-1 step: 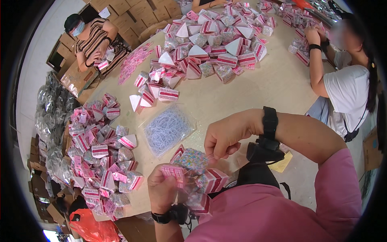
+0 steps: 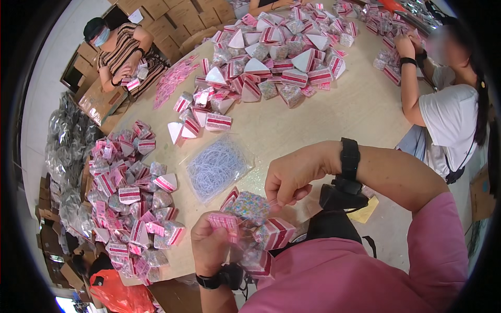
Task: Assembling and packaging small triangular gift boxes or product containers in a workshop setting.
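A small clear bag of colourful bits is sitting low in the middle of the frame, between both hands. The left hand is squeezing it together with a pink striped card so it is staying put. The right hand is pinching its fingers shut at the bag's top, maybe on a thin tie; too small to tell. A bag of pale blue ties is lying just above on the table, close for grabbing

Two piles of pink-striped packets, one clear bag of ties, two co-workers.
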